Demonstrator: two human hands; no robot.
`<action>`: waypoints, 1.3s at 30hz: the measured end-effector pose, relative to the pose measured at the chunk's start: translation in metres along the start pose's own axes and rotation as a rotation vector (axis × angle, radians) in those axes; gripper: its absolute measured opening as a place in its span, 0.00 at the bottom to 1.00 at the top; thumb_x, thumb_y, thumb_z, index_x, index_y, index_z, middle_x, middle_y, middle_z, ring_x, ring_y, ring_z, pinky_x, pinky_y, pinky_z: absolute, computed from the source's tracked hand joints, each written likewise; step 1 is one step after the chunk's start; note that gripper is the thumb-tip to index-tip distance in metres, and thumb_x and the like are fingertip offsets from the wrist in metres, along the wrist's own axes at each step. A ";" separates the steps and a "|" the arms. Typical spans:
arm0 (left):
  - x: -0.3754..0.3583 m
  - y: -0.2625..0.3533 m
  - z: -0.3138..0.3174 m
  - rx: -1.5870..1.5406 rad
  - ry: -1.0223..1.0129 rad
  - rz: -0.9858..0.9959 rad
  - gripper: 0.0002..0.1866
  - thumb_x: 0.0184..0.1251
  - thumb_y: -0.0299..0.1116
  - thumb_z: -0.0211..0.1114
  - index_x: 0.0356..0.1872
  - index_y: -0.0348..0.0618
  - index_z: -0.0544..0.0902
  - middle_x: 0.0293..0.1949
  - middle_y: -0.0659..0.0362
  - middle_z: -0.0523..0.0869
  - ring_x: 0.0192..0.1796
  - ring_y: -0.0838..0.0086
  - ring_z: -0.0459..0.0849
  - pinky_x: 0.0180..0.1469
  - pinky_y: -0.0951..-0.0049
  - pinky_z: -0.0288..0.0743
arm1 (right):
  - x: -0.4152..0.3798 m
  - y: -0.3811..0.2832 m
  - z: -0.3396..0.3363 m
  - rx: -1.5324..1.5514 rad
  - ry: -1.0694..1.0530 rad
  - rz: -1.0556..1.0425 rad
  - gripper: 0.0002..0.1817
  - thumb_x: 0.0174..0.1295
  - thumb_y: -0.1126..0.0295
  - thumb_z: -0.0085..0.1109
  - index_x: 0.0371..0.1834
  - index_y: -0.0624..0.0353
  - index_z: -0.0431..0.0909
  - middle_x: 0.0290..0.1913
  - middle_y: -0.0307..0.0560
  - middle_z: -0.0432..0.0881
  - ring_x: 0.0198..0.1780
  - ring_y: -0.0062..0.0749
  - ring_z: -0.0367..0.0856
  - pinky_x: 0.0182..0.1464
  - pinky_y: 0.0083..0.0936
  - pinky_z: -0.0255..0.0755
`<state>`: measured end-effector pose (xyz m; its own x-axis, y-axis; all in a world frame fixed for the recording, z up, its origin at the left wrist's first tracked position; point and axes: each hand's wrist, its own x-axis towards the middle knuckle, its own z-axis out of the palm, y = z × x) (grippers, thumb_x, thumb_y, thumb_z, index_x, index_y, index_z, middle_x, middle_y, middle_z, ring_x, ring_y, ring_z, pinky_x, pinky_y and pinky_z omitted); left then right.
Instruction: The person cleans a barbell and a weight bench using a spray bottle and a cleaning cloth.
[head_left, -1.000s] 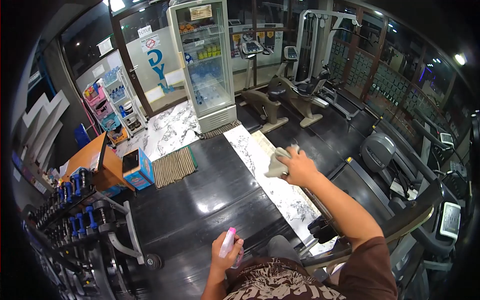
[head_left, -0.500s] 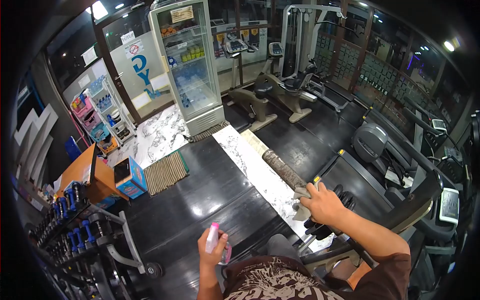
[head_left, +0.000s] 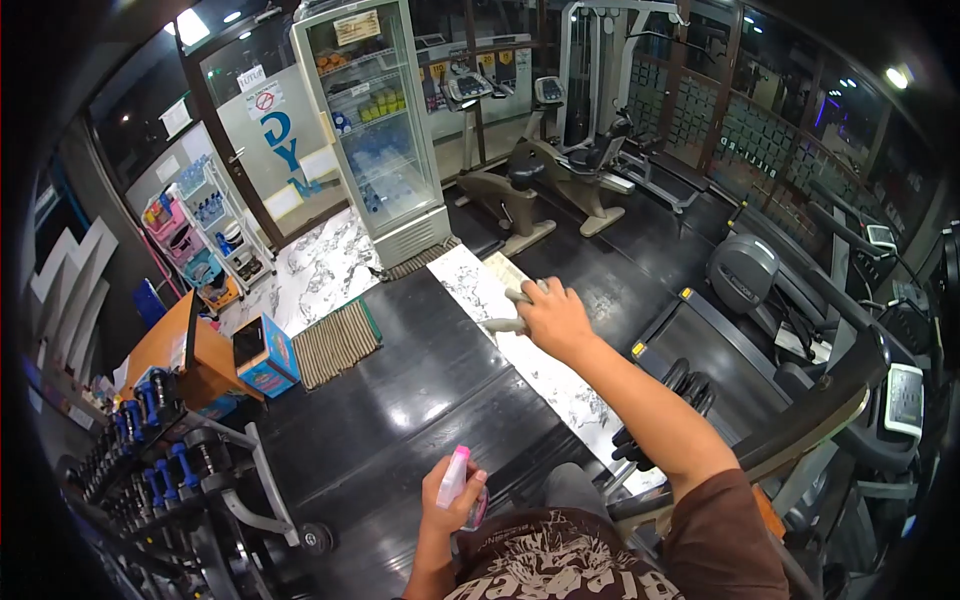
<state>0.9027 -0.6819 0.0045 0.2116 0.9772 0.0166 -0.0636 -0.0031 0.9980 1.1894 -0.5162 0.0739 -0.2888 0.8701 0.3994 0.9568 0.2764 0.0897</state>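
Observation:
My left hand [head_left: 450, 496], low in the middle of the head view, is wrapped round a spray bottle [head_left: 453, 478] with a pink top and a pale body. Stretched far forward, my right hand [head_left: 552, 318] grips a grey cloth [head_left: 506, 325], which hangs out past the fingers. Behind that hand and cloth shows a pale cream strip [head_left: 503, 268] beside the white marbled floor band [head_left: 462, 283]. My right forearm crosses over the marbled band and covers part of it.
Dumbbells on a rack [head_left: 165, 475] stand at the left. A glass-door fridge [head_left: 375, 130] and exercise bikes [head_left: 510, 195] are at the back. Treadmills [head_left: 700, 345] fill the right side. A striped mat [head_left: 335, 345] lies by a blue box [head_left: 268, 360].
My right hand has moved forward and left with the cloth, reaching farther out; the brown mottled roll seen before is now hidden. My left hand has shifted slightly right with the bottle.

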 end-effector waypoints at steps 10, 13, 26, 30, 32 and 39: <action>-0.001 -0.010 -0.035 0.048 0.124 -0.036 0.08 0.65 0.26 0.71 0.38 0.35 0.80 0.28 0.59 0.82 0.24 0.79 0.81 0.28 0.76 0.77 | -0.116 0.016 -0.079 -0.048 -0.188 -0.300 0.15 0.50 0.67 0.67 0.44 0.51 0.83 0.59 0.44 0.75 0.53 0.47 0.75 0.51 0.38 0.75; 0.002 -0.008 -0.050 0.083 0.153 -0.018 0.09 0.65 0.27 0.71 0.37 0.35 0.80 0.27 0.59 0.82 0.24 0.79 0.80 0.28 0.76 0.77 | -0.127 0.010 -0.101 -0.022 -0.350 -0.259 0.16 0.49 0.68 0.68 0.43 0.49 0.83 0.54 0.44 0.75 0.51 0.46 0.75 0.50 0.38 0.75; -0.009 0.002 -0.054 0.038 0.137 0.000 0.07 0.66 0.26 0.72 0.37 0.37 0.81 0.26 0.61 0.84 0.25 0.82 0.82 0.29 0.78 0.74 | 0.024 0.006 0.012 0.173 -0.003 -0.092 0.14 0.50 0.71 0.70 0.40 0.53 0.81 0.50 0.48 0.76 0.49 0.50 0.75 0.48 0.40 0.78; -0.016 0.002 -0.045 -0.012 0.103 -0.042 0.07 0.66 0.26 0.72 0.38 0.37 0.80 0.26 0.61 0.84 0.26 0.82 0.82 0.29 0.79 0.74 | 0.006 0.001 -0.017 0.139 -0.208 -0.055 0.16 0.49 0.67 0.72 0.42 0.52 0.82 0.50 0.48 0.76 0.48 0.50 0.78 0.46 0.40 0.81; -0.018 0.002 -0.046 -0.009 0.105 -0.067 0.07 0.67 0.26 0.72 0.38 0.37 0.80 0.26 0.61 0.84 0.26 0.82 0.82 0.29 0.79 0.74 | -0.019 0.003 -0.040 0.122 -0.328 -0.098 0.18 0.47 0.65 0.73 0.43 0.52 0.83 0.50 0.47 0.76 0.48 0.50 0.78 0.46 0.40 0.82; -0.014 -0.007 -0.057 0.013 0.135 -0.039 0.08 0.66 0.26 0.71 0.38 0.36 0.80 0.26 0.61 0.83 0.25 0.81 0.81 0.28 0.78 0.75 | -0.108 0.014 -0.112 0.098 -0.648 -0.253 0.21 0.41 0.61 0.76 0.40 0.51 0.84 0.49 0.42 0.75 0.50 0.45 0.78 0.47 0.40 0.80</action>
<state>0.8445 -0.6834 -0.0065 0.0807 0.9963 -0.0301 -0.0447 0.0338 0.9984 1.2374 -0.6518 0.1340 -0.4922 0.8338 -0.2499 0.8594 0.5112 0.0129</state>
